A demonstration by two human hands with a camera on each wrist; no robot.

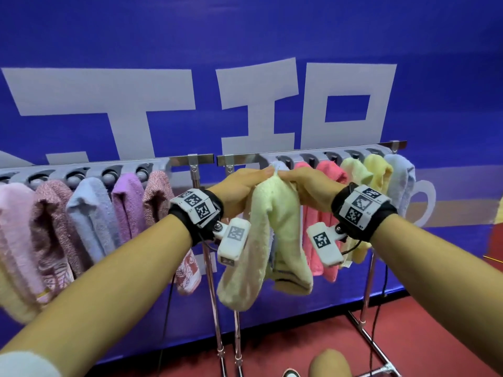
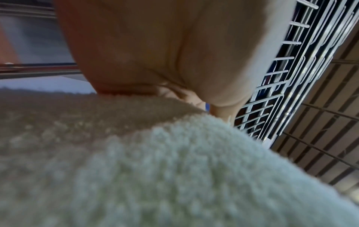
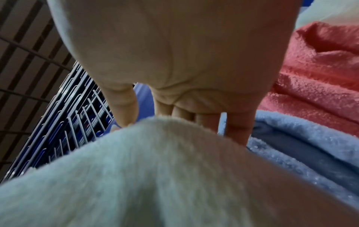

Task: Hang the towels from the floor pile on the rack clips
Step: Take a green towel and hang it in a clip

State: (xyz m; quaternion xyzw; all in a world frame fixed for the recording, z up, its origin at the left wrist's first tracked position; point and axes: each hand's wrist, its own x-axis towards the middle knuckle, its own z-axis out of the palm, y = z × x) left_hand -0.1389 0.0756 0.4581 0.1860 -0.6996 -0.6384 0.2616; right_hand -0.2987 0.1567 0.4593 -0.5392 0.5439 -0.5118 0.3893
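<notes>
1. At the far left, the left rack (image 1: 114, 165) carries five hung towels (image 1: 89, 213) in pink, mottled rose, blue and purple, each drooping from its own grey clip (image 1: 74, 178).
2. Our left hand (image 1: 239, 190) is raised to the rail, fingers curled and pinching the top of the pale yellow-green towel (image 1: 269, 229). The left wrist view shows only the palm pressed against the pile, so how each finger lies there we cannot tell.
3. That towel hangs between our two hands, just in front of the leftmost clip of the right rack (image 1: 326, 152), its gathered top bunched at the rail and both ends dangling free. Whether the clip has already caught it we cannot tell; our hands hide it.
4. We judge the towel light, soft and floppy, thick terry that will not slip but will not hold any shape. The place to take it is the bunched fold at the top, squeezed narrow enough to enter the clip.
5. Our right hand (image 1: 307, 189) meets the left at that fold, fingers bent round the cloth and touching a blue towel (image 3: 303, 138) behind.
6. Further right hang two pink towels (image 1: 326, 175), two yellow and one pale blue.
</notes>
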